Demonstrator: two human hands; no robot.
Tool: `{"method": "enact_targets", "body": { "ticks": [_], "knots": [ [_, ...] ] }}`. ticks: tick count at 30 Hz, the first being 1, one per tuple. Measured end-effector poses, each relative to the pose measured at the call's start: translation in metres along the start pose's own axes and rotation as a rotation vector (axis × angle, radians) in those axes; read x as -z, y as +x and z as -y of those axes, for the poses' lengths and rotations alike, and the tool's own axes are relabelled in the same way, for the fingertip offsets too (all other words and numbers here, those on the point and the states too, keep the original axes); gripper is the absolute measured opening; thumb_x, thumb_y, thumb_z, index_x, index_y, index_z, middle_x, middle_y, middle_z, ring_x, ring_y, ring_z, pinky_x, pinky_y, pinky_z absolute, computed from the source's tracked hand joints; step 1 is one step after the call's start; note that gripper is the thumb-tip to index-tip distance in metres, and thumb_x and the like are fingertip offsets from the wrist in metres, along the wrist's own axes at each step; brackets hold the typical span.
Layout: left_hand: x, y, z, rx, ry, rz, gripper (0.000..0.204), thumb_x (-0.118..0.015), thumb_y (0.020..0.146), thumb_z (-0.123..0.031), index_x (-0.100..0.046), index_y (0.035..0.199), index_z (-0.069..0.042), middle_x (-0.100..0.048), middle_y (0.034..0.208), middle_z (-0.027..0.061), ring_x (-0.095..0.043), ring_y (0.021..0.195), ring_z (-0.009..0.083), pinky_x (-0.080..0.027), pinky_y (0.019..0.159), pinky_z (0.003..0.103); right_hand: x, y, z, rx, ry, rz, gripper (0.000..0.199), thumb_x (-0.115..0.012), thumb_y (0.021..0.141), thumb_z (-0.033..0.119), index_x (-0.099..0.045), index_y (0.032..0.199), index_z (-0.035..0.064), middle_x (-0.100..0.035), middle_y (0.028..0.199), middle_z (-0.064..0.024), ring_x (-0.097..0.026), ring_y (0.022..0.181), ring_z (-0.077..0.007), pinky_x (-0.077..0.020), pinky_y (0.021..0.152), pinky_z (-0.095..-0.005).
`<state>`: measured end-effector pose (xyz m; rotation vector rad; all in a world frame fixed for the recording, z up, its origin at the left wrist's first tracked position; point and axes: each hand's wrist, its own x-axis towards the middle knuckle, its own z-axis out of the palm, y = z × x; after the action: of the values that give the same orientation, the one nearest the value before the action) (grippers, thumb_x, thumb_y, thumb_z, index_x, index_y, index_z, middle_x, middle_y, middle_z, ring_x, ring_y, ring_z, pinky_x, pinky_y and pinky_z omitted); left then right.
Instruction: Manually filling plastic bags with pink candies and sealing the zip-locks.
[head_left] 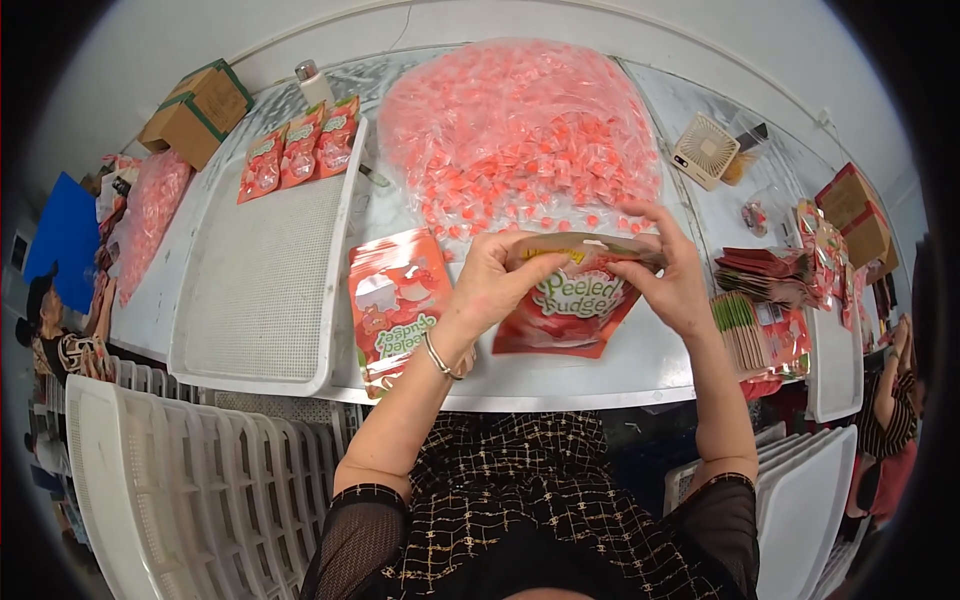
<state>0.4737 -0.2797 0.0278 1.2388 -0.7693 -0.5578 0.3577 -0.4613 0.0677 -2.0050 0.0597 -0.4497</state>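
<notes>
A red candy pouch (pixel 563 325) stands upright before me at the table's front. My left hand (pixel 490 280) pinches its upper left corner, thumb across the front. At the upper right corner my right hand (pixel 668 275) grips too, thumb on the front and some fingers raised behind. Between my hands the pouch's top edge bows; whether its mouth is parted I cannot tell. Beside my left forearm lies a stack of flat red pouches (pixel 395 290). Behind the held pouch spreads a large heap of wrapped pink-red candies (pixel 540 150) in clear plastic.
To the left, a white mesh tray (pixel 255 290) carries several pouches (pixel 300 150) at its far end. A bottle (pixel 313 82) and cardboard box (pixel 198 110) stand beyond. On the right are a small fan (pixel 705 150) and stacked pouches (pixel 760 275). Stacked trays (pixel 200 470) flank me; people work both sides.
</notes>
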Motion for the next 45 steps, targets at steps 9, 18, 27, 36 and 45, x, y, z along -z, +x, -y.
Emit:
{"method": "enact_targets", "body": {
  "ticks": [9,18,27,36,45],
  "knots": [
    [0.011,-0.005,-0.010,0.021,-0.161,-0.015,0.018,-0.063,0.083,-0.004,-0.066,0.100,0.003,-0.068,0.094,0.0054,-0.062,0.084,0.0090,-0.050,0.075,0.023,-0.010,0.037,0.001,0.203,-0.311,0.366,0.011,-0.069,0.075,0.006,-0.063,0.080,-0.0025,-0.057,0.063,-0.0066,-0.053,0.059,-0.0128,-0.0416,0.055,-0.0291],
    [0.020,-0.007,-0.004,-0.014,0.248,-0.084,0.019,-0.064,0.085,-0.007,-0.063,0.101,0.004,-0.068,0.086,0.0048,-0.060,0.077,0.0060,-0.049,0.069,0.022,-0.025,0.055,0.012,0.297,-0.437,0.404,0.016,-0.065,0.079,0.015,-0.062,0.085,0.0004,-0.058,0.070,-0.0129,-0.055,0.065,-0.0302,-0.0426,0.061,-0.0368],
    [0.028,-0.012,0.004,-0.131,0.337,-0.219,0.013,-0.060,0.085,-0.005,-0.065,0.095,0.002,-0.065,0.072,0.0029,-0.055,0.064,0.0045,-0.044,0.054,0.022,-0.033,0.062,0.014,0.205,-0.260,0.474,0.021,-0.065,0.078,0.016,-0.062,0.092,0.0006,-0.059,0.070,-0.0131,-0.056,0.067,-0.0300,-0.0431,0.062,-0.0375],
    [0.040,-0.006,0.001,-0.049,0.204,-0.131,0.018,-0.063,0.086,-0.012,-0.066,0.099,0.001,-0.060,0.066,-0.0036,-0.048,0.059,0.0011,-0.040,0.052,0.020,-0.037,0.069,0.006,0.361,-0.473,0.364,0.015,-0.064,0.080,0.013,-0.065,0.087,-0.0002,-0.059,0.069,-0.0143,-0.057,0.061,-0.0224,-0.0430,0.057,-0.0339],
    [0.058,-0.005,0.003,-0.098,0.154,-0.272,0.016,-0.060,0.088,-0.012,-0.066,0.096,0.001,-0.062,0.067,-0.0036,-0.046,0.056,0.0001,-0.037,0.050,0.019,-0.036,0.074,0.007,0.315,-0.383,0.333,0.012,-0.064,0.080,0.009,-0.066,0.087,-0.0018,-0.058,0.064,-0.0110,-0.054,0.057,-0.0173,-0.0412,0.053,-0.0304]
  ]
}}
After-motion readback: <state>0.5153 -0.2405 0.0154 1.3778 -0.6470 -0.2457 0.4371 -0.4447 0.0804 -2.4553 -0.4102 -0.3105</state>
